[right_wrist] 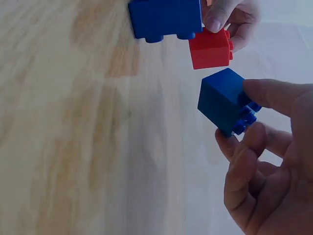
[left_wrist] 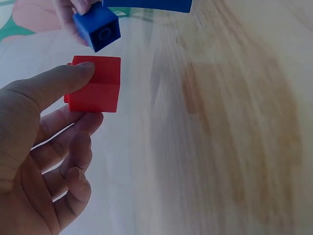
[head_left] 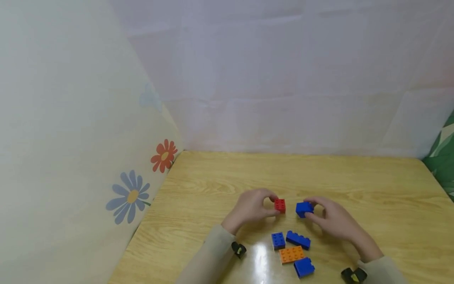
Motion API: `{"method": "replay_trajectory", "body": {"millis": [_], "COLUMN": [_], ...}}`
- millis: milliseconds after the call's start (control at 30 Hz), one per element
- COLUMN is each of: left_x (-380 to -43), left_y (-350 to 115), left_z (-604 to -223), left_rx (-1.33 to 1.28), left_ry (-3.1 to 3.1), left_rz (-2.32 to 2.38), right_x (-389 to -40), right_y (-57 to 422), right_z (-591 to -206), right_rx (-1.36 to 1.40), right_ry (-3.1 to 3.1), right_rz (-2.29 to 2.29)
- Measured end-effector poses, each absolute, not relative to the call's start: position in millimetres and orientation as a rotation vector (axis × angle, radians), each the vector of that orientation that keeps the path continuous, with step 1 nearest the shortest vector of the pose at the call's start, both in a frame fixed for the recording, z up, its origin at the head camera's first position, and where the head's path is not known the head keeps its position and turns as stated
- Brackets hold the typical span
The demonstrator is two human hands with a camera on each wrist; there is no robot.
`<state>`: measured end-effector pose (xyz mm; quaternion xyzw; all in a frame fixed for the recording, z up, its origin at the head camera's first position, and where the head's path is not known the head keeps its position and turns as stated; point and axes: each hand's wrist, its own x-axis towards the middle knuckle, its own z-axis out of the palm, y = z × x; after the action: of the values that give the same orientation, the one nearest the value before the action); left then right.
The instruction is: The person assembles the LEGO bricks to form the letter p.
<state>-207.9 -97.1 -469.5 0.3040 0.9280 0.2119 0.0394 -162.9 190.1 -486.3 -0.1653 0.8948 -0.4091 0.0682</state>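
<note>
Red brick [head_left: 280, 206] first: it sits at your left hand's [head_left: 252, 207] fingertips, pinched between thumb and bent fingers. Your right hand [head_left: 333, 219] has the same sort of pinch on the tilted blue brick [head_left: 304, 210], just across a gap from the red one.

Judging by how things lie, you are at an early stage: two bricks are in hand, and nothing you hold is joined to anything yet. Four more lie unheld on the table [head_left: 213, 173], nearer your body than either hand: a small blue block [head_left: 278, 240], a long blue block [head_left: 298, 240], an orange block [head_left: 291, 255] and, closest to you, another blue block [head_left: 304, 267]. Whether those last two touch, you cannot tell.

Your red piece is small and boxy, with smooth, plain sides and its studs turned toward your left palm. The blue one in your grasp has its studs toward your right palm; a round tube shows in its hollow underside.
</note>
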Motion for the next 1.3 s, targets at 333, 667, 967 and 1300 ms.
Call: {"method": "replay_trajectory", "body": {"millis": [333, 667, 967, 1300], "left_x": [-220.7, -232.7, -241.4, -245.6], "left_y": [-91.7, -85.0, -81.5, -77.4], "left_z": [-471.3, -476.8, -481.7, -486.2], "left_rx": [0.912, 0.909, 0.898, 0.903], "left_ry": [2.831, 2.828, 2.8, 2.761], "left_rz": [0.679, 0.668, 0.68, 0.711], "right_x": [-170.6, -178.6, -188.1, -199.1], "right_y": [188.0, 184.4, 175.9, 159.6], "right_z": [-481.5, -483.7, -487.1, -485.8], "right_rx": [-0.386, -0.39, -0.468, -0.476], "right_ry": [2.828, 2.91, 2.926, 2.895], "right_rz": [-1.245, -1.31, -1.367, -1.385]}}
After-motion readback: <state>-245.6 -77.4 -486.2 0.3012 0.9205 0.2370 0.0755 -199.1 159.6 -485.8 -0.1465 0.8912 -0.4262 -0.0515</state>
